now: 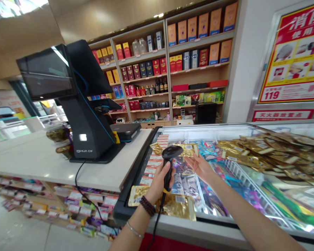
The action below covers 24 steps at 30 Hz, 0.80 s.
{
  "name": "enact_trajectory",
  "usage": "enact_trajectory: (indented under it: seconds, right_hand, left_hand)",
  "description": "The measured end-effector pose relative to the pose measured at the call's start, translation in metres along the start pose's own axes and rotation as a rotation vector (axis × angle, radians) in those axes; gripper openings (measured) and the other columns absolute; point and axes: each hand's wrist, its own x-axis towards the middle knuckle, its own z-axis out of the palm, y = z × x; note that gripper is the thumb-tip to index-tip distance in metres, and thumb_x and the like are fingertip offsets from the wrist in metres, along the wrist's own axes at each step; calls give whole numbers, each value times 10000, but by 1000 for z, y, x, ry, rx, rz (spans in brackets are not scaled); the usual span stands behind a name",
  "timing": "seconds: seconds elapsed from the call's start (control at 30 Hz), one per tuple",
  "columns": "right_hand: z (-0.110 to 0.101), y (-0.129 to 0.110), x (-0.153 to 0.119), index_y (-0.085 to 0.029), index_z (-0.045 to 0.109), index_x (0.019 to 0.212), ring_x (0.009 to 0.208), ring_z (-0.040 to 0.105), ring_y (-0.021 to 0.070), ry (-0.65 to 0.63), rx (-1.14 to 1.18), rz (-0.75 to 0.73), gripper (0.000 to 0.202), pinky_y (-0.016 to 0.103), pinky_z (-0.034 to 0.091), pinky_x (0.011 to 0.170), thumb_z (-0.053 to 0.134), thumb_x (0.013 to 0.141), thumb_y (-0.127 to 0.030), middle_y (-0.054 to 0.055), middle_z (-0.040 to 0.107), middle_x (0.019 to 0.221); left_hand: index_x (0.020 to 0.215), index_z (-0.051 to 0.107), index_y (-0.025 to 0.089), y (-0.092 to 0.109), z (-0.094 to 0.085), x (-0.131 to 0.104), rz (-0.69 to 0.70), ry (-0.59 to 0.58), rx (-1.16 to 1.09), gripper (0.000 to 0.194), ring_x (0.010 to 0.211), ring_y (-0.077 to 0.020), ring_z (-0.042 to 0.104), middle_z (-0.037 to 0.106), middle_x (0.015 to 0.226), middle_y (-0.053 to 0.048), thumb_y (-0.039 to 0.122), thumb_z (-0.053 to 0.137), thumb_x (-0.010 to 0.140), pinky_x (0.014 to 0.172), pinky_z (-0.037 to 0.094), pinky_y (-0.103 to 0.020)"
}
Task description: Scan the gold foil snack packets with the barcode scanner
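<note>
In the head view, my left hand (159,181) is wrapped round the handle of a black barcode scanner (172,152), whose cable hangs down past my wrist. Its head hovers by a flat gold foil packet (188,150) with a barcode label. At that packet's lower right edge is my right hand (199,167), palm showing and fingers stretched out, seemingly touching it. More gold packets (178,205) lie on the near side of the freezer's glass top, partly hidden by my left hand and the scanner. A small crumpled gold packet (156,148) lies left of the scanner head.
A heap of gold packets (277,153) covers the right of the glass-topped chest freezer (219,223). On the left, a black checkout terminal (91,122) and jars (58,139) stand on a white counter (23,150). Shelves of boxes (170,66) line the back wall.
</note>
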Motion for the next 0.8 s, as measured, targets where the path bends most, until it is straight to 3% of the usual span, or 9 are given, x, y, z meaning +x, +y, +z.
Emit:
enact_trajectory:
  seconds: [0.27,0.63,0.8]
  right_hand:
    - [0,3,3,-262,670,1210,792,844,196,-11,35,-14,354,329,748,791,572,1011,13,-1,804,853]
    - [-3,2,4,-252,650,1099,778,844,197,-20,37,-1,277,336,741,842,657,984,0,1,810,860]
    - [-2,3,5,-265,654,1168,782,844,188,8,50,4,274,313,742,814,630,1021,-35,-8,805,859]
  left_hand:
    - [914,586,209,-1,-3,-1,-19,2,-21,722,397,-46,444,613,719,57,853,858,736,381,315,-212]
    - [892,563,214,-1,-2,-1,6,-10,12,705,405,-44,442,615,747,50,854,832,764,391,306,-207]
    - [867,568,221,0,-1,-1,4,-10,13,701,409,-46,416,609,744,39,860,832,757,402,286,-222]
